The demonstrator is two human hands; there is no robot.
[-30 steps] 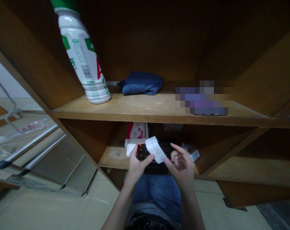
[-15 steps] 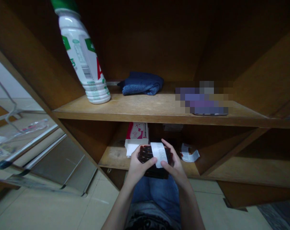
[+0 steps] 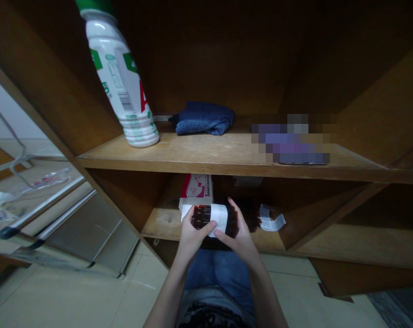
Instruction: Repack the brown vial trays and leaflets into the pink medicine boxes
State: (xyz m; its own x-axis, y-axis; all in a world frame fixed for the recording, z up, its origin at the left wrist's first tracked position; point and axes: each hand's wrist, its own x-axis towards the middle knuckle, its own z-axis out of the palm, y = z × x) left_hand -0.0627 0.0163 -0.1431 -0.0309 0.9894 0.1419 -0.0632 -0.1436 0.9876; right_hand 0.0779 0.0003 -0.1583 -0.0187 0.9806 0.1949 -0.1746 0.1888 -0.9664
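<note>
Between my two hands is a bundle of brown vials (image 3: pixel 201 216), glossy and dark, with a white printed paper band (image 3: pixel 220 216) around its middle. My left hand (image 3: pixel 190 234) grips its left end, the thumb pressed on the band. On the other end, my right hand (image 3: pixel 239 234) is closed with its thumb at the band's lower edge. The bundle is held in front of the lower shelf. Behind my right hand lie more dark brown vials (image 3: pixel 251 215), partly hidden. A curled white paper strip (image 3: pixel 273 222) rests to their right.
A white and pink box (image 3: pixel 196 189) stands on the lower shelf (image 3: pixel 161 228). On the upper shelf (image 3: pixel 192 148) are a white bottle with a green cap (image 3: pixel 120 86), a folded blue cloth (image 3: pixel 204 119) and a blurred-out item (image 3: pixel 293 143). A metal rack (image 3: pixel 66 212) stands left.
Both hands and the bundle have shifted slightly left. The bundle has tilted, so its banded face shows more level, and more of the dark vials behind my right hand show.
</note>
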